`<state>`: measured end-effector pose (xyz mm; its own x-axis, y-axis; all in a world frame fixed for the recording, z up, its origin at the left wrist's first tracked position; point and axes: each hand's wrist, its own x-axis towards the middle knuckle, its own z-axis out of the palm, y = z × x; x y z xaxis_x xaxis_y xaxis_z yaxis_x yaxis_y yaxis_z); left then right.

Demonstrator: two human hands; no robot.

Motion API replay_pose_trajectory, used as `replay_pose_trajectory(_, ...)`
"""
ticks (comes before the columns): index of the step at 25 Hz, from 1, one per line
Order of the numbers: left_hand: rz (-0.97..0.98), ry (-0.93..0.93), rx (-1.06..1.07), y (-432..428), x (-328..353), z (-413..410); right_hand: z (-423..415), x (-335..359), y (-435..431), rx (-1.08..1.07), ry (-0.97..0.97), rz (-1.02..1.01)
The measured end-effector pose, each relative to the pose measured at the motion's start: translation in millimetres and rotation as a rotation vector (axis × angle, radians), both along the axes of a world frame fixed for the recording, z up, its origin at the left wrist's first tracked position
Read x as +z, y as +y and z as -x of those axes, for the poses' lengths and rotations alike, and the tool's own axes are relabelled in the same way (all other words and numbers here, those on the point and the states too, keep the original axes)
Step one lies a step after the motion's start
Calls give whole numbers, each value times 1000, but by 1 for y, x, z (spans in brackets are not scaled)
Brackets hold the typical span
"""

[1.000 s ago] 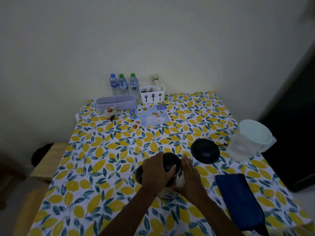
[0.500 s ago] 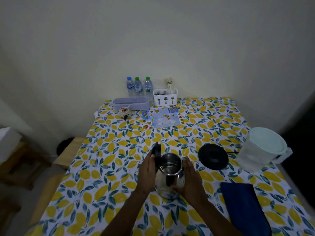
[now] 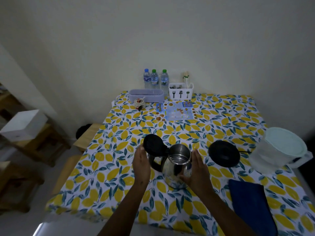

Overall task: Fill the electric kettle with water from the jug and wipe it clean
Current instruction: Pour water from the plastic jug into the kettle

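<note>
A steel electric kettle (image 3: 177, 169) stands on the lemon-print tablecloth (image 3: 119, 167) near the front middle, its mouth uncovered. Its black lid (image 3: 153, 145) is swung open to the left. My left hand (image 3: 141, 165) lies against the lid's edge and the handle side, fingers extended. My right hand (image 3: 197, 172) cups the kettle's right wall. The clear water jug (image 3: 279, 150) with a pale green lid stands at the right edge. A folded dark blue cloth (image 3: 250, 206) lies at the front right.
The kettle's round black base (image 3: 224, 153) with its cord sits between kettle and jug. At the back stand three water bottles (image 3: 154, 80), a lavender box (image 3: 146, 95), a white cutlery caddy (image 3: 181, 91), a small jar (image 3: 139, 103) and a printed sheet (image 3: 175, 111). Wooden stools (image 3: 34, 145) stand on the left.
The kettle's lid went from closed under my left hand to fully swung open to the left. My view shifted, so the table now sits further right in frame.
</note>
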<state>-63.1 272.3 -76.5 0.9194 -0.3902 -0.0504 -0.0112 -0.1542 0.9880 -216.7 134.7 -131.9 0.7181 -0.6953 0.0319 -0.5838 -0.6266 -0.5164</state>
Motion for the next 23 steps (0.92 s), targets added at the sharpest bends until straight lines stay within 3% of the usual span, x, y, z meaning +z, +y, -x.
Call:
replay_pose_trajectory(3,-130,-423,53,1,8,2,2,1,-1,16,-32,-12)
replay_pose_trajectory(6,-207,-660,-175,-4,16,12,13,-2,5,24,-128,-16)
replay_pose_trajectory(10,-263,-772,-520,-19,4,36,41,-11,17,15,-191,2)
replay_pose_trajectory(15,-233,-866,-829,-52,-12,60,87,-19,23,-235,-114,-14)
replay_pose_trajectory(23,-170,-822,-1171,-102,-46,108,154,-37,18,-573,26,-90)
